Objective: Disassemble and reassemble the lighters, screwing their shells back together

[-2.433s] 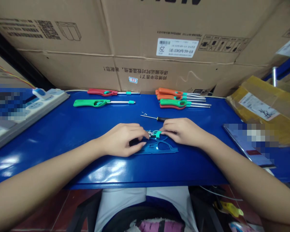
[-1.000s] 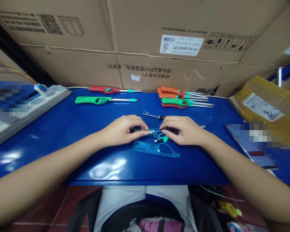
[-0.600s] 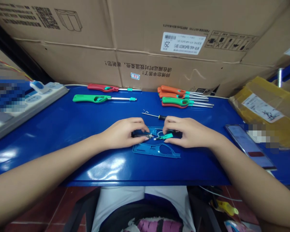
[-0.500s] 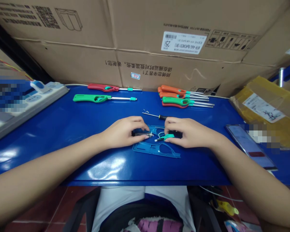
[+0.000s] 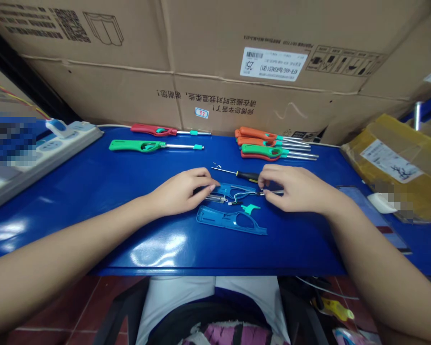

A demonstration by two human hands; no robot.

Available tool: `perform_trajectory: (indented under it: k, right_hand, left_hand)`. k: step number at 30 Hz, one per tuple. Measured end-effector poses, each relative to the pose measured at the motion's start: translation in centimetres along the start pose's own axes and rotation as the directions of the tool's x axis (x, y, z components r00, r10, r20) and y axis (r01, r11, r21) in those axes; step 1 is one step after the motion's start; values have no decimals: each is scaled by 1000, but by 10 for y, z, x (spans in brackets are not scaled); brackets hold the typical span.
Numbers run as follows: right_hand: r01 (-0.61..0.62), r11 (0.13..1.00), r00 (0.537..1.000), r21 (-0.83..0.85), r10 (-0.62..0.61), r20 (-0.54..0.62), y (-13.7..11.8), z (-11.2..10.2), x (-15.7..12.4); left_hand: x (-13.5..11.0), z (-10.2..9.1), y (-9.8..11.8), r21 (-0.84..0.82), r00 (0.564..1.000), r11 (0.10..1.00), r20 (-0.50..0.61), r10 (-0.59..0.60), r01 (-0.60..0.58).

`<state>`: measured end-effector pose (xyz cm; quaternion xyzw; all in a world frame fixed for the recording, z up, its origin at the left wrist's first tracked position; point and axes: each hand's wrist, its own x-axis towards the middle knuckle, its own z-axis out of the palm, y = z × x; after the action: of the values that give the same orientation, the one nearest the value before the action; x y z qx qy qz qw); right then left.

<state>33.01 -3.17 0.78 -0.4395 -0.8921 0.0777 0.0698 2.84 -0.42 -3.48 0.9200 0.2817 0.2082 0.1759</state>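
My left hand [image 5: 188,190] has its thumb and index finger closed at the left end of the upper blue lighter shell half [image 5: 228,189]. Just below those fingertips lies a clear fuel tank [image 5: 217,198]. My right hand [image 5: 290,188] pinches a thin metal lighter tube [image 5: 278,192], with white wires [image 5: 237,195] running left from it. A green trigger [image 5: 250,208] lies loose on the table. Nearer to me is the other blue shell half [image 5: 230,220], inner side up. A black-handled screwdriver [image 5: 247,176] lies beyond the hands, partly behind my right fingers.
Two assembled lighters, red [image 5: 153,130] and green [image 5: 136,145], lie at the back left. Several more lighters [image 5: 260,142] are piled at the back right. A power strip [image 5: 64,143] borders the left, a phone [image 5: 380,225] and yellow package [image 5: 398,163] the right. Cardboard [image 5: 201,62] stands behind.
My right hand has moved right and let go of the green trigger, which now lies on the table. My left fingers have left the fuel tank and shifted up to the shell's end.
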Motion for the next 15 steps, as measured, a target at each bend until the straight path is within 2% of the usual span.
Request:
perform_trajectory:
  k: [2,5,11,15]
  right_hand:
    - [-67,996,996,-61,71,60,3,-1,-1]
    - [-81,993,987,-85,92,132,5,-1,-2]
    - [-33,999,999,-26,33,-2,3,-1,-2]
    - [4,999,998,32,-2,-67,-5,2,0]
  left_hand:
    - [0,0,-1,-3,1000,1000,-1,-9,9]
    - [0,-1,-1,21,1000,999,13,-26,26]
    - [-2,-2,3,120,1000,992,-9,-28,29]
    - [-3,-1,10,29,997,1000,-70,12,-10]
